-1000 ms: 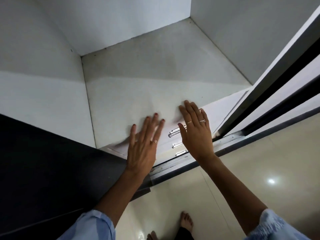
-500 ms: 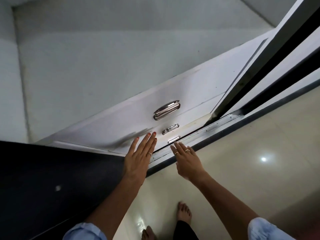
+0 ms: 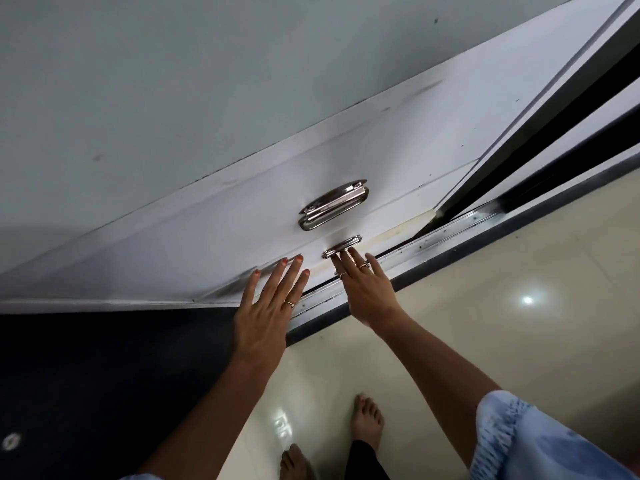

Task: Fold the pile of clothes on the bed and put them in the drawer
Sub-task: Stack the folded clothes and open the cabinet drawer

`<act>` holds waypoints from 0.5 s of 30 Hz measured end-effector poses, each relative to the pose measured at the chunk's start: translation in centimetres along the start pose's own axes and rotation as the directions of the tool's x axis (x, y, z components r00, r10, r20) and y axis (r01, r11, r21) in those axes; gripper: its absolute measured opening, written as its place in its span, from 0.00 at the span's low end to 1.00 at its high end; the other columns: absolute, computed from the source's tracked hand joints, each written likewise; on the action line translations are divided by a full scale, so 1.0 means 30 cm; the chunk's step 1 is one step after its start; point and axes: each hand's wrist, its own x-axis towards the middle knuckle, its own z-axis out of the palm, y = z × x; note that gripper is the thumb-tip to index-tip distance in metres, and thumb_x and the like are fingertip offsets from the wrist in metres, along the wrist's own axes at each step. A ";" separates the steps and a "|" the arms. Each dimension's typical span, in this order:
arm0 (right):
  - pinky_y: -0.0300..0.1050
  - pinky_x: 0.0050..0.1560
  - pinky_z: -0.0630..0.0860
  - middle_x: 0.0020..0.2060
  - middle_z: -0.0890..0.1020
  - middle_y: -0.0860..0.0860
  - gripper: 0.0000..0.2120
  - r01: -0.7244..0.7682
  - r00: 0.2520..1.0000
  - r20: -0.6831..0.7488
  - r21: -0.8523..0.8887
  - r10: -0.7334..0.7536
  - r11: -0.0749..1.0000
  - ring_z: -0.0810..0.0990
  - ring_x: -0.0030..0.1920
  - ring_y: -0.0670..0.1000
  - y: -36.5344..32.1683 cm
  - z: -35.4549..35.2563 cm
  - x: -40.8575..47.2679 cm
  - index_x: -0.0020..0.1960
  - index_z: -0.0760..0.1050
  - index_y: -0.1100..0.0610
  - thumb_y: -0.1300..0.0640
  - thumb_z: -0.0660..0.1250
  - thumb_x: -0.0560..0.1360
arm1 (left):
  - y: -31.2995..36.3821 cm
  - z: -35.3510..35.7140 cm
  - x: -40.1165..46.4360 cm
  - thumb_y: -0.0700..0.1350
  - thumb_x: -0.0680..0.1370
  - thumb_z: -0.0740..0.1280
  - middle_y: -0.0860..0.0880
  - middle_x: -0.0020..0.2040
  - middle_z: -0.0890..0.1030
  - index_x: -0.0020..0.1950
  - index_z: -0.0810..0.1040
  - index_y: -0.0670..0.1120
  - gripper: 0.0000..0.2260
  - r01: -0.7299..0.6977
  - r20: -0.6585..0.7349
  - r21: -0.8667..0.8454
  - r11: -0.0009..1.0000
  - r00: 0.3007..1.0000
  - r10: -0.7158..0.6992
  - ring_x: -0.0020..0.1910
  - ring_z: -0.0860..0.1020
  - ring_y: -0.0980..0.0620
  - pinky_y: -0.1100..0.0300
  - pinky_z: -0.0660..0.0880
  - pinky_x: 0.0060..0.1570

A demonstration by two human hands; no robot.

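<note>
My right hand has its fingers straight and close together, and the tips are right at the second chrome handle. Pretty sure they're touching its lower edge, but I can't tell if any are hooked under it. Couple of rings on that hand. My left hand is also flat, fingers straight and a bit spread, red nail polish, one ring. Those fingertips sit on or just off the white drawer front, left of the handle; can't say for sure there's contact. Neither hand is gripping anything.

Going outward: both forearms are bare, and a light blue sleeve with a gathered cuff shows on my right arm at the bottom corner.

The drawers are stacked fronts inside a wardrobe, seen steeply from above. The top one has the bigger chrome handle, just above the one my right fingers are at. They all look pushed in. No clothes anywhere in view, so I can't say where the pile is.

A metal sliding track runs along the base by the drawers, with a dark door panel on the left. Glossy cream floor tiles are below, my bare feet on them.
</note>
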 end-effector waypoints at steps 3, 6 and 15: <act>0.57 0.75 0.42 0.78 0.46 0.58 0.36 0.026 1.000 -0.015 -0.061 -0.027 0.998 0.46 0.77 0.59 0.003 -0.009 0.010 0.78 0.43 0.60 0.58 0.61 0.78 | -0.006 0.020 0.009 0.48 0.68 0.73 0.47 0.78 0.37 0.77 0.41 0.49 0.49 -0.011 -0.013 0.016 1.000 1.000 0.011 0.75 0.31 0.47 0.44 0.28 0.70; 0.56 0.75 0.46 0.77 0.51 0.58 0.35 0.025 1.000 -0.010 -0.072 -0.026 0.997 0.51 0.77 0.60 0.000 -0.013 0.026 0.78 0.47 0.61 0.59 0.62 0.77 | 0.000 0.028 0.010 0.48 0.69 0.72 0.47 0.79 0.41 0.78 0.44 0.49 0.47 -0.019 -0.028 0.024 1.000 0.999 0.020 0.77 0.36 0.47 0.44 0.30 0.71; 0.54 0.73 0.59 0.67 0.73 0.57 0.25 0.004 0.998 -0.057 0.081 0.001 0.997 0.70 0.69 0.58 -0.019 -0.045 0.044 0.72 0.65 0.58 0.50 0.64 0.78 | 0.047 -0.007 0.005 0.47 0.73 0.67 0.47 0.79 0.40 0.79 0.44 0.49 0.42 0.019 -0.048 0.042 0.999 0.999 -0.017 0.78 0.41 0.46 0.44 0.35 0.72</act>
